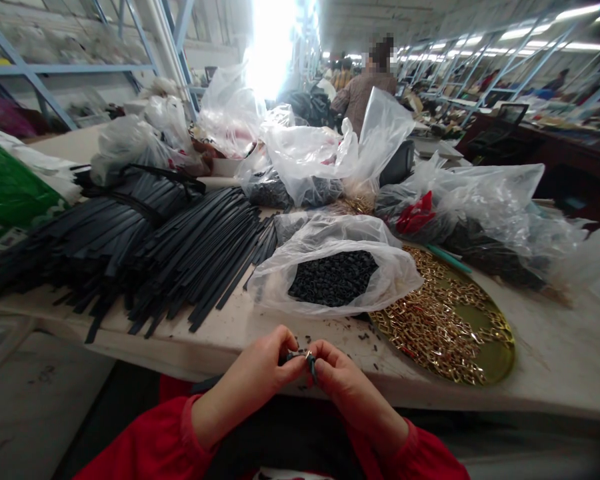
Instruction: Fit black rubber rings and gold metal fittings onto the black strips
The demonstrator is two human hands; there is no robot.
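Note:
Both hands meet at the table's front edge, fingers pinched close together. My left hand [265, 361] grips a dark strap [206, 385], whose length trails out behind the left wrist. Between the fingertips shows a small gold-coloured buckle [309, 355] at the strap's end. My right hand [349, 385] pinches the short dark end of the strap beside that buckle. Just beyond the hands, an opened clear plastic bag [270, 283] holds many small black loops [333, 279]. To the right lies a round gold tray [503, 353] heaped with gold-coloured buckles [430, 327].
Bundles of dark straps [195, 247] cover the left of the table [555, 360]. Filled plastic bags [310, 157] line the back, and more bags [485, 200] lie at right. A teal tool [449, 259] rests by the tray. A person [363, 97] is farther off.

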